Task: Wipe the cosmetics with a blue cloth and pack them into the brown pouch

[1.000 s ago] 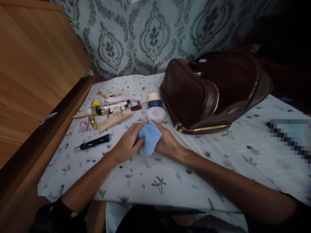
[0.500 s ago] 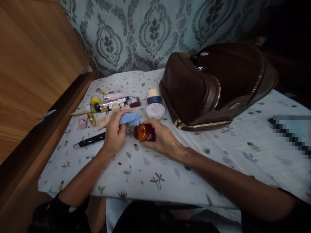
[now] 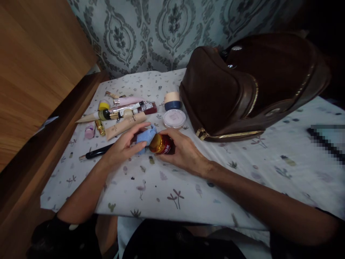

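Observation:
My right hand is wrapped round a small dark red jar with a shiny gold-amber lid, tilted so the lid faces left. In my left hand is a crumpled light blue cloth, pinched between thumb and fingers right beside the lid. Whether the cloth presses on the lid is hard to tell. Just behind my left hand lies a beige squeeze tube. A black stick-shaped item with a metallic tip sits at that wrist's left, partly covered by the hand.
A round pale compact and a cream-and-navy jar stand behind the hands. Several cosmetics, among them a pink tube and a yellow-lidded pot, lie back left. A large brown bag fills the back right.
My left hand has shifted slightly down, with its fingers more stretched along the cloth, which has come down beside the lid. The view has tilted a little; the jar stays in my right hand.

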The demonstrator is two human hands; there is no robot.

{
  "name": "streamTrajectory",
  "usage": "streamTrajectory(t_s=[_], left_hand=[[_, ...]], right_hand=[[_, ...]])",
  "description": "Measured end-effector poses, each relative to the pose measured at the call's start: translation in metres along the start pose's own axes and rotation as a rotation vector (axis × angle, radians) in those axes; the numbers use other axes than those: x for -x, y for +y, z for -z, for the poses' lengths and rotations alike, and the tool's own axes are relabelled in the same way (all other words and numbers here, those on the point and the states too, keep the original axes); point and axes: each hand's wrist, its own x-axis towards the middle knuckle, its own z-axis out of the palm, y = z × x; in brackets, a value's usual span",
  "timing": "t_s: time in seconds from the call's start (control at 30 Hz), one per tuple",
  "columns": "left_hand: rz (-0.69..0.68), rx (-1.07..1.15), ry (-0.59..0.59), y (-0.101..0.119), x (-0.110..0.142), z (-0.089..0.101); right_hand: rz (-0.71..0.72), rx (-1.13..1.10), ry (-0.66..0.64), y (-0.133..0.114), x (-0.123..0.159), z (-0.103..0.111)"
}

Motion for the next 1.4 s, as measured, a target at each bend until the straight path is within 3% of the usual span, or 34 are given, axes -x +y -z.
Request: streamTrajectory(t_s=[0.17, 0.23, 0.37, 0.47, 0.7, 0.9, 1.03, 1.27, 1.4], left_hand=[[0.027, 0.038, 0.174, -0.009, -0.006, -0.009], [0.01, 0.013, 0.182, -0.006, -0.006, -0.012], [-0.178, -0.061, 0.131, 0.005, -0.005, -0.018], [-0.282, -0.127, 0.182, 0.01, -0.005, -0.024], [-0.042, -0.099, 0.255, 0.003, -0.009, -0.025], [0.038, 0.016, 0.236, -0.003, -0.011, -0.018], [-0.109, -0.098, 0.172, 0.009, -0.009, -0.019], [-0.587, -0.471, 0.036, 0.02, -0.006, -0.023], [-0.656, -0.55, 0.054, 0.016, -0.006, -0.025]], right_hand=[[-0.043, -0.002, -0.018, -0.002, -0.002, 0.002], [-0.06, 0.003, -0.014, -0.003, -0.002, 0.003], [-0.032, 0.053, -0.018, -0.005, -0.001, 0.004], [0.029, 0.129, -0.032, -0.006, 0.001, 0.002], [0.111, 0.108, -0.079, -0.001, 0.003, 0.002], [-0.056, -0.024, -0.075, -0.002, 0.001, 0.002], [-0.092, -0.057, -0.08, -0.006, 0.0, 0.003], [-0.193, -0.142, -0.093, -0.008, -0.006, 0.004], [-0.226, -0.256, -0.115, -0.005, -0.009, 0.006]])
